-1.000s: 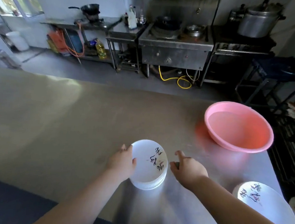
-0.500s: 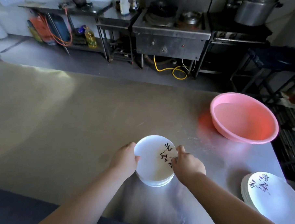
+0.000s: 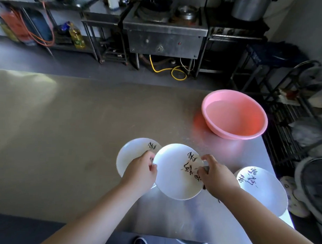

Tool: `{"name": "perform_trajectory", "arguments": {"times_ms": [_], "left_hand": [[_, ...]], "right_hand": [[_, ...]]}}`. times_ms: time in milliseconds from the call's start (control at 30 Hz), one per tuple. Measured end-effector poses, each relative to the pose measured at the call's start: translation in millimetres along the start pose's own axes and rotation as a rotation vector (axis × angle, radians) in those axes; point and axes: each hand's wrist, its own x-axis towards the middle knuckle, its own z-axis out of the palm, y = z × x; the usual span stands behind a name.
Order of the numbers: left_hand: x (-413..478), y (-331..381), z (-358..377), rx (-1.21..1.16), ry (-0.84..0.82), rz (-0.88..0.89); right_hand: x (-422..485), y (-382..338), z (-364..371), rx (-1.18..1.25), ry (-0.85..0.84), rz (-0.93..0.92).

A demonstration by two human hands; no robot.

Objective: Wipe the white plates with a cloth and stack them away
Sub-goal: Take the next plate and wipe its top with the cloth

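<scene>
A white plate (image 3: pixel 174 171) with black brush writing hangs above the steel table (image 3: pixel 63 136), held by both hands. My left hand (image 3: pixel 140 171) grips its left rim and my right hand (image 3: pixel 214 175) grips its right rim. Behind and left of it, a stack of white plates (image 3: pixel 133 152) sits on the table, partly hidden by my left hand. A second stack of larger white plates (image 3: pixel 262 189) with writing stands at the table's right edge. No cloth is in view.
A pink basin (image 3: pixel 234 114) with water stands at the table's far right. Past the table are a stove (image 3: pixel 166 29), metal shelves and a big pot (image 3: pixel 250 7). A wire rack (image 3: pixel 293 116) stands right of the table.
Both hands closed on the top plate of the stack and lifted it up and to the right, uncovering the plates beneath. The camera tilted down.
</scene>
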Motion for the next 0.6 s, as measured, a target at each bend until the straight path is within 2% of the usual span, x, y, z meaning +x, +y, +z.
{"name": "perform_trajectory", "arguments": {"times_ms": [200, 333, 433, 600], "left_hand": [[-26, 19, 68, 0.094, -0.046, 0.044], [-35, 7, 109, 0.170, -0.118, -0.012], [-37, -5, 132, 0.187, -0.166, -0.056], [-33, -12, 151, 0.160, -0.136, -0.087]], "right_hand": [[-11, 70, 10, 0.030, -0.058, 0.085], [-7, 100, 35, 0.030, -0.146, 0.148], [0, 116, 53, 0.018, -0.162, 0.162], [14, 119, 62, -0.033, -0.151, 0.129]]}}
